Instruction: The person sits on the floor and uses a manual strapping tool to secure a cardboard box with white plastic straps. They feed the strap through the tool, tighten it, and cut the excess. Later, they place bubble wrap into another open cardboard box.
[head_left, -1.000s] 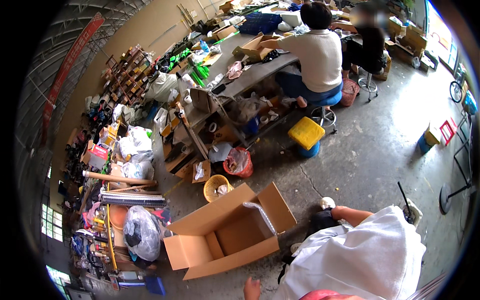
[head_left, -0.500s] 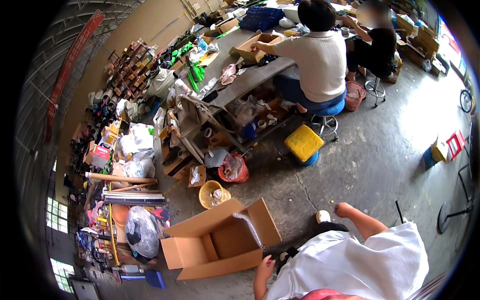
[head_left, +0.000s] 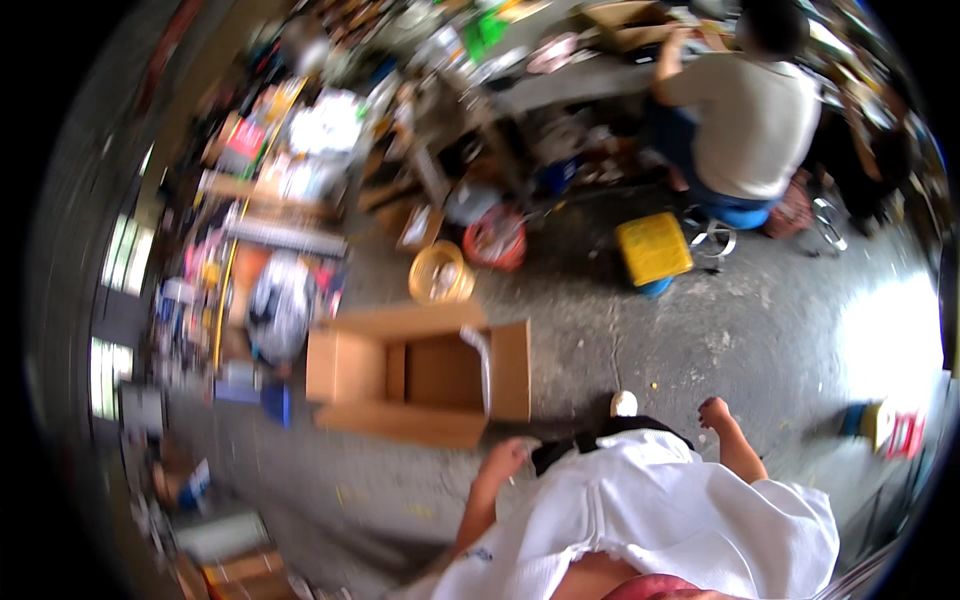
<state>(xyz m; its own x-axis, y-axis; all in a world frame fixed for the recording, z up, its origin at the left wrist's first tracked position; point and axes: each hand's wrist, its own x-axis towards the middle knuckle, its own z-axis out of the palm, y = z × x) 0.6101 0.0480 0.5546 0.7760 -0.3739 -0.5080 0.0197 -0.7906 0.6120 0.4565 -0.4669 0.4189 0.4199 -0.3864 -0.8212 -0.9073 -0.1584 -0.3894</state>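
My left hand [head_left: 504, 459] hangs just off the near right corner of a large open cardboard box [head_left: 505, 375]. Hand and box look apart, and its fingers are smeared by motion. Inside the box, by its right end, lies a strip of clear, silvery plastic wrap [head_left: 478, 352]. Away to the right, my right hand [head_left: 713, 412] is held over the floor with its fingers curled in, and nothing shows in it. One white shoe [head_left: 623, 403] is visible between my hands.
Behind the box stand a yellow basket [head_left: 441, 275] and a red basket [head_left: 495, 238]. A yellow-topped stool [head_left: 654, 248] is farther right. A person in a light top [head_left: 755, 125] sits at the cluttered workbench [head_left: 600, 85]. Bagged goods [head_left: 280, 305] line the left side.
My view has swung, so the box appears higher and the bench nearer the top edge. My left hand now shows farther left and higher, my right hand slightly farther right.
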